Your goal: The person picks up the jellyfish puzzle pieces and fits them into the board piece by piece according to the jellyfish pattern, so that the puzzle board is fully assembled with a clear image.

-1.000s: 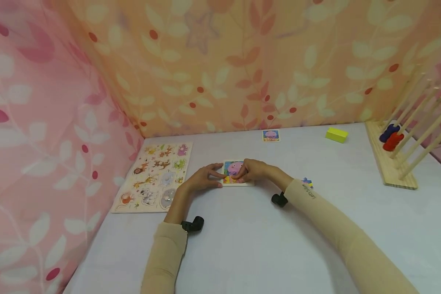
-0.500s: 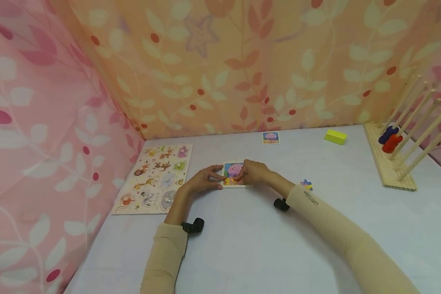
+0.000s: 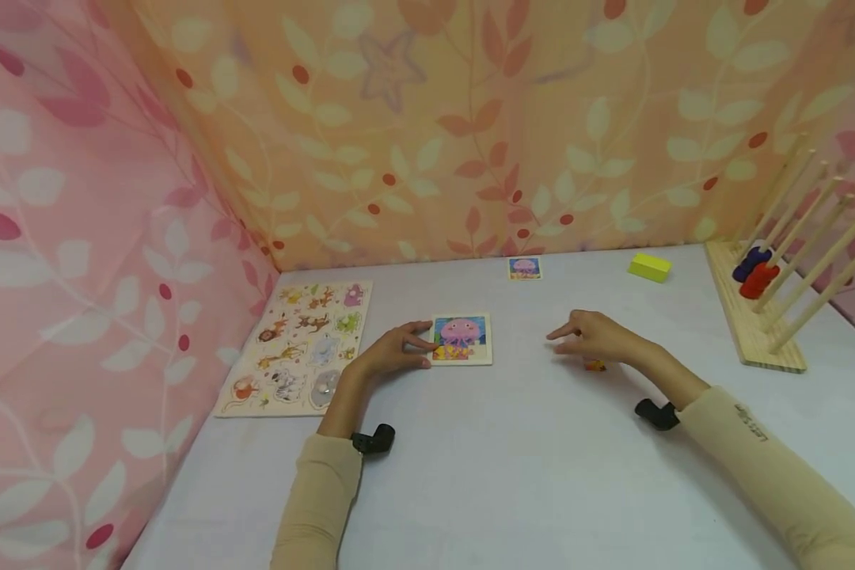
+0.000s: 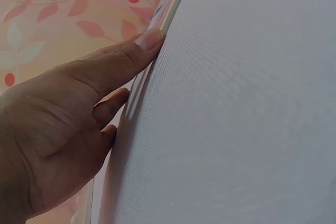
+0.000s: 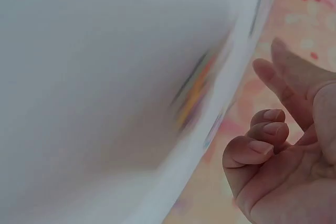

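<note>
A small square jigsaw puzzle (image 3: 459, 328) with a pink jellyfish picture lies flat in a pale frame; a bare pale spot shows near its lower right. My left hand (image 3: 392, 347) rests at its left side, fingers spread and touching the frame. In the left wrist view, the straight thumb (image 4: 149, 39) lies along the board's edge (image 4: 177, 9). Over to the right, my right hand (image 3: 594, 336) holds nothing, its index finger and thumb stretched out and the other fingers curled. Partly hidden below that hand is a loose puzzle piece (image 3: 595, 366), blurred in the right wrist view.
An animal peg puzzle board (image 3: 302, 340) lies at the left. Toward the back are a jellyfish picture card (image 3: 525, 268) and a yellow block (image 3: 650, 267). A wooden stand (image 3: 751, 317) with upright pegs and red and blue pieces is at the right.
My right hand has lifted off the jigsaw puzzle and moved right, over the loose piece, uncovering the jellyfish picture. The left hand has stayed at the puzzle's left side.
</note>
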The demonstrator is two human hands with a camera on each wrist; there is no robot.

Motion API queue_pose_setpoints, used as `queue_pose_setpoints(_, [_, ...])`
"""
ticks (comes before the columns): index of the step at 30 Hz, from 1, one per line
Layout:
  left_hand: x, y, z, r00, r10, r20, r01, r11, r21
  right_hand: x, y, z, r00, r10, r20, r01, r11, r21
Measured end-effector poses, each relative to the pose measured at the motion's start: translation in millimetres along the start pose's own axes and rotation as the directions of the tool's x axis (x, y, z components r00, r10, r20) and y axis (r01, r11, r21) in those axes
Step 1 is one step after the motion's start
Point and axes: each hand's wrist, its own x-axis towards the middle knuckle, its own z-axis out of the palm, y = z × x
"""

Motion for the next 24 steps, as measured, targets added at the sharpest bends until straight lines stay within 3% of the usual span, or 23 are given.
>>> queue_pose_setpoints(4, [-0.9,-1.4,3.4,1.0,-0.004,0.004,0.004,1.0,0.008,-30.0,17.0,-6.4,0.996,0.09,0.016,-0.089,0.994,-0.067])
queue_pose_setpoints(10, [-1.2,-0.6,2.7,1.0,-0.017,0.003,0.017,1.0,0.008,-54.2,27.2,-6.4,0.995,0.091,0.052,-0.081,0.983,-0.167])
queue_pose_setpoints(16, [1.6,0.9,-1.2,0.999,-0.039,-0.007,0.039,0.999,-0.017,-54.5,29.8,-7.2,0.999,0.041,-0.006,-0.041,0.986,-0.161])
queue_pose_setpoints(23, [-10.0,31.5,-8.1,1.0,-0.012,0.011,0.012,0.999,-0.043,-48.4,36.2,-7.1,0.998,-0.03,-0.047,0.022,0.987,-0.16])
queue_pose_setpoints(24, [-10.2,30.8,-7.4,1.0,-0.008,0.005,0.008,0.999,-0.043,-47.5,36.1,-7.1,0.998,-0.038,-0.052,0.029,0.986,-0.164])
